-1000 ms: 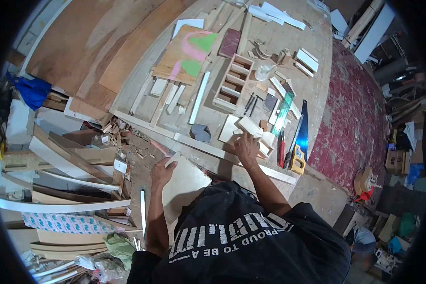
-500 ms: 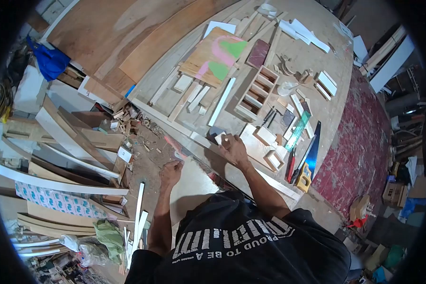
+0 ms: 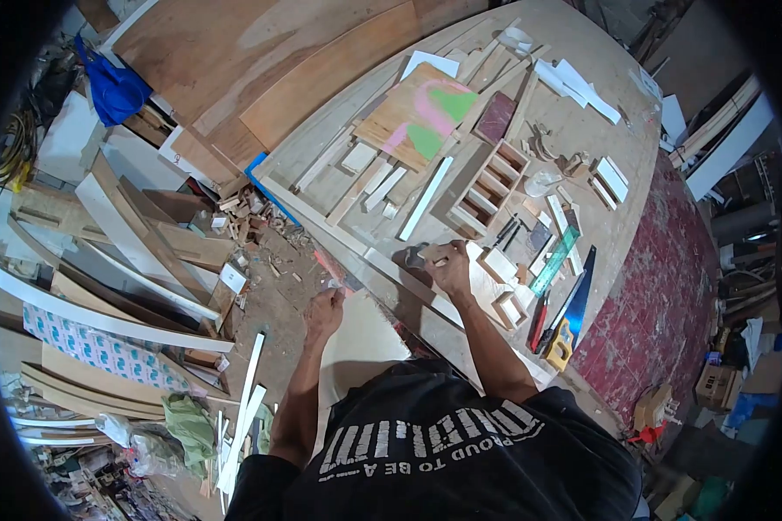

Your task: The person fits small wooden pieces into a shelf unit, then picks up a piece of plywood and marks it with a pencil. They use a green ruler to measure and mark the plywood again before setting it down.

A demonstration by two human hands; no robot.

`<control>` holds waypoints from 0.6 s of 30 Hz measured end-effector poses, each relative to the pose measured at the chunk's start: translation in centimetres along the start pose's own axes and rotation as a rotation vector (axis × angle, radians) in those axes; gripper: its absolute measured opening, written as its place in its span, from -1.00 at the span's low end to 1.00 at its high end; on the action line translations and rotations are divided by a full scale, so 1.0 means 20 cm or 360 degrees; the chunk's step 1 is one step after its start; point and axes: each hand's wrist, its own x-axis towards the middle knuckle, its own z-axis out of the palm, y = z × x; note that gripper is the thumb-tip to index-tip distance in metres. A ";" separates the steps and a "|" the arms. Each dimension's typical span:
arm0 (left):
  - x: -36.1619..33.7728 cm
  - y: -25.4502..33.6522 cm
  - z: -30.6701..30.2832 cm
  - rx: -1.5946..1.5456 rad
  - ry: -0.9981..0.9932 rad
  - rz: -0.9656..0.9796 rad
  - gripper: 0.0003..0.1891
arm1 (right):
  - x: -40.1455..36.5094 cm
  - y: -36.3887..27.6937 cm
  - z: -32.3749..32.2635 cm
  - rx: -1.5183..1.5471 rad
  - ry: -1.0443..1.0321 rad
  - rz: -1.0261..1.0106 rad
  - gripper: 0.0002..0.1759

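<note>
My right hand is over the near edge of the workbench, its fingers closed round a small pale piece whose details I cannot make out. Just beyond it on the bench stands a wooden box with several compartments. My left hand hangs in front of the bench edge, fingers closed together, with a tiny light bit at the fingertips that is too small to name. A green ruler, a handsaw with a yellow handle and red-handled pliers lie to the right of my right hand.
A painted board and wood strips lie farther back on the bench. Curved panels are stacked at the left, near a blue object. Wood scraps litter the floor. A worn red surface is at the right.
The view has shifted slightly, so the bench sits a little lower and farther right. My right hand has moved slightly right in the view, still closed; my left hand remains closed.
</note>
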 end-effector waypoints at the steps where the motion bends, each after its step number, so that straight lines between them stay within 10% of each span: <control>1: 0.04 0.01 0.03 -0.0073 0.0033 0.0068 -0.64 | -0.01 -0.02 -0.04 0.0157 0.0048 0.0244 -0.60; 12: 0.29 0.74 0.11 -0.0369 -0.0765 0.0099 -0.31 | -0.06 -0.23 -0.39 0.0703 -0.0026 0.0203 -0.53; 15: 0.36 0.79 0.20 -0.0995 -0.1240 0.0230 -0.53 | -0.03 -0.27 -0.48 0.0409 -0.0007 0.0068 -0.51; 18: 0.41 0.76 0.30 -0.1005 -0.1076 0.0342 -0.64 | -0.05 -0.22 -0.47 0.0378 -0.0050 0.0095 -0.49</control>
